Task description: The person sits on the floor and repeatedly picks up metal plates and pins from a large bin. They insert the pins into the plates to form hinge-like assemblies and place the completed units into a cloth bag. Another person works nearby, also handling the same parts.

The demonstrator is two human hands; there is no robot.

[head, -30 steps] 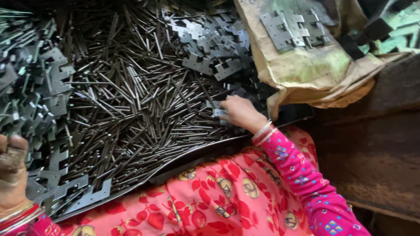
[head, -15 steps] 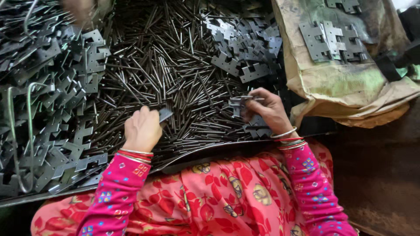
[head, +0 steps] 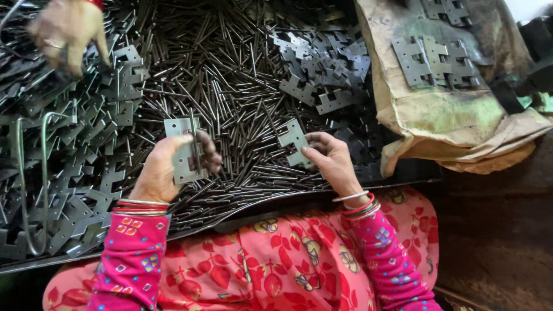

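Hinge plate (head: 183,151) upright in left hand (head: 158,175), pin (head: 196,144) vertical

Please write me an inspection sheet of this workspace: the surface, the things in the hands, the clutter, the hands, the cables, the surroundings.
Surface: dark metal tray, heaped.
Things in hand: hinge leaf with pin; second hinge leaf.
Clutter: loose steel pins; piles of hinge leaves; bent wire loop.
Hands: left hand holds the leaf with pin; right hand holds the second leaf.
Cables: nothing seen.
Surroundings: sack bearing more leaves; another person's hand.
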